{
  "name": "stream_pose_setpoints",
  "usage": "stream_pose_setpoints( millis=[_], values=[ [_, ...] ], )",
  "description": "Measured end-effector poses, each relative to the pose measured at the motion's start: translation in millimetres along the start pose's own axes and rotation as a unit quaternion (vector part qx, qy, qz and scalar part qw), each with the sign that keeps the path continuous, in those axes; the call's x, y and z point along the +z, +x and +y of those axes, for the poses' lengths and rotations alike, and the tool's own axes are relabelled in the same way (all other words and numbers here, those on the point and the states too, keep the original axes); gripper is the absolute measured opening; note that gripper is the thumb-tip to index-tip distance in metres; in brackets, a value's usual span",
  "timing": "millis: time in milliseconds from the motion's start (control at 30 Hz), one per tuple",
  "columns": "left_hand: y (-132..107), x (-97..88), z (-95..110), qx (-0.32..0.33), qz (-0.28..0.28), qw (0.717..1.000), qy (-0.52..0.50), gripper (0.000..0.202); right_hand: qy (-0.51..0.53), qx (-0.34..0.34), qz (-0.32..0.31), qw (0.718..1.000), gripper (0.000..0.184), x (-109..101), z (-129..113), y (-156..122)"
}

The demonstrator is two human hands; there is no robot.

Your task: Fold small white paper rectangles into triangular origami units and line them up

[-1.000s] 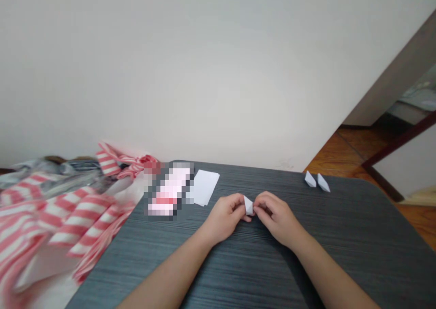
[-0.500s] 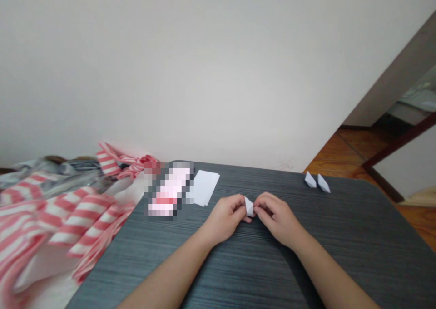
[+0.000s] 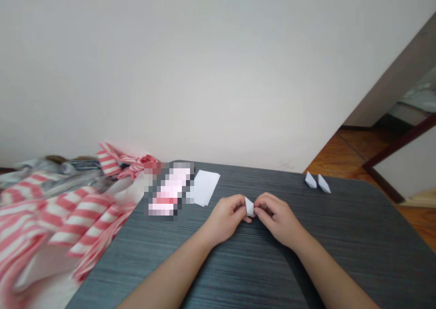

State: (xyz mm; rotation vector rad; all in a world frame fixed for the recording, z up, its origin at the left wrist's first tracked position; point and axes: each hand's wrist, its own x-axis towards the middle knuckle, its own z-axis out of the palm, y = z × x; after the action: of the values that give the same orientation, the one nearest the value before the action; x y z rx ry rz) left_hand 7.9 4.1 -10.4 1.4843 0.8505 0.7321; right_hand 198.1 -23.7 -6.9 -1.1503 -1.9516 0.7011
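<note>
Between my two hands, just over the dark table (image 3: 218,272), is a small piece of folded white paper (image 3: 250,206) with a slanting crease. My left hand (image 3: 226,220) pinches its left side, the fingers curled behind and below it. From the other side, my right hand (image 3: 277,218) grips the paper's right edge between thumb and fingertips. Two folded white paper pieces, one (image 3: 310,180) beside the other (image 3: 324,183), rest at the table's far right. A small stack of white paper sheets (image 3: 205,188) lies flat to the upper left of my hands.
Left of the sheets lies a pixelated pink and white rectangular object (image 3: 171,191). Red-and-white striped cloth (image 3: 78,213) is heaped beside the table's left edge. A pale wall (image 3: 211,73) rises behind the table, and wooden floor (image 3: 344,150) shows at the right.
</note>
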Motion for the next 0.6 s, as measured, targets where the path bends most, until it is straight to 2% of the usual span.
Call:
stream_pose_setpoints(
  millis=[600],
  values=[
    [-1.3,-0.2,2.9,0.003,-0.008,0.999,0.031,0.013,-0.026,0.006,-0.005,1.000,0.017,2.4,2.6,1.1]
  ],
)
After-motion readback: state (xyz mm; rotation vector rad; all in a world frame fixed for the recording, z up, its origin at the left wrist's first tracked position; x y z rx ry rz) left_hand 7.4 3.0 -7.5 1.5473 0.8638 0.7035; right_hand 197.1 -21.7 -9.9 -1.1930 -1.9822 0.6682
